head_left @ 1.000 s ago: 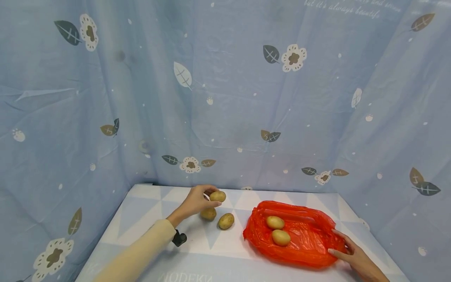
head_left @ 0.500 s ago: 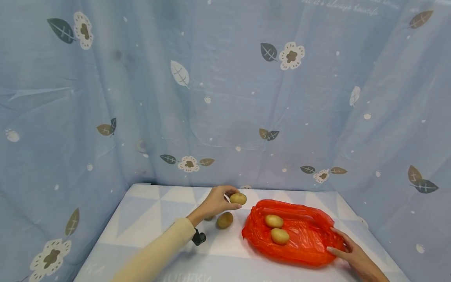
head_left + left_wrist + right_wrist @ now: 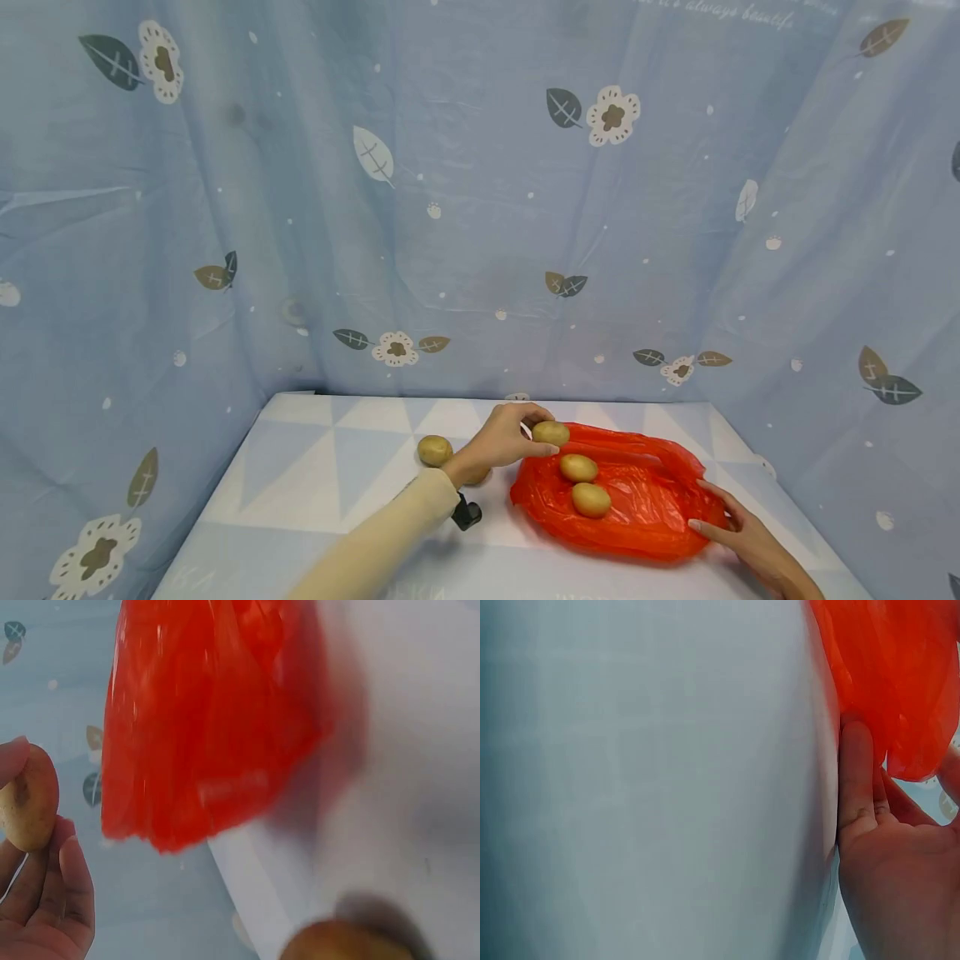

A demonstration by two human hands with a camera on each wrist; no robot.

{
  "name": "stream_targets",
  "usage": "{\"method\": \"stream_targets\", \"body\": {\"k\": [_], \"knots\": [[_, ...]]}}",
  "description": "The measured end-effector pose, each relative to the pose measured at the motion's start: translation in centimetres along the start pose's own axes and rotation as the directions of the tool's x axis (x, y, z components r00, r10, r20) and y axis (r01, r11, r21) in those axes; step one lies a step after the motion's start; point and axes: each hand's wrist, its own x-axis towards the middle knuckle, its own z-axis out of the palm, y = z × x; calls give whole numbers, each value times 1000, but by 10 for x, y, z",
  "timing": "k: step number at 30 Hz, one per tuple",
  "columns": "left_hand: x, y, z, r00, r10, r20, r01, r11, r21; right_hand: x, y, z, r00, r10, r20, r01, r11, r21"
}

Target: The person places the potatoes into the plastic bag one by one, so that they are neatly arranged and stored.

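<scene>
My left hand pinches a potato between thumb and fingers, over the far left rim of a red plastic bag. In the left wrist view the same potato shows between the fingertips, beside the bag. The bag is spread wide, and two potatoes lie inside its left part, a farther potato and a nearer potato. My right hand holds the bag's right side, thumb in front and fingers round the edge; the right wrist view shows the fingers against the red plastic.
Left of the bag, a potato lies on the patterned white tabletop. Another potato is mostly hidden behind my left wrist. A black wrist device hangs under the left sleeve. A blue floral curtain encloses the table's back and sides.
My left hand has carried its potato rightward from above the loose potatoes to the bag's rim. The right hand stays at the bag's right side. The head view has shifted slightly.
</scene>
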Motion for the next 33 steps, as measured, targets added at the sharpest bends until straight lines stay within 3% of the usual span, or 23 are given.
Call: {"method": "stream_targets", "body": {"k": [10,17,24,29,33], "knots": [[18,11,40,998,5,69,-2,999,-38,3,-2,1,1000,29,4,-29,999,37],[30,17,66,996,27,84,-28,999,15,0,-7,-3,1000,11,7,-11,999,38],[36,19,91,992,-27,122,29,999,-17,-5,-10,-5,1000,-5,-10,5,1000,12],[42,19,104,992,-19,126,17,1000,17,-4,-12,-5,1000,0,-22,-1,1000,-11],[46,18,111,991,-50,120,47,999,27,-3,-16,-4,999,-7,-35,6,999,-39]]}}
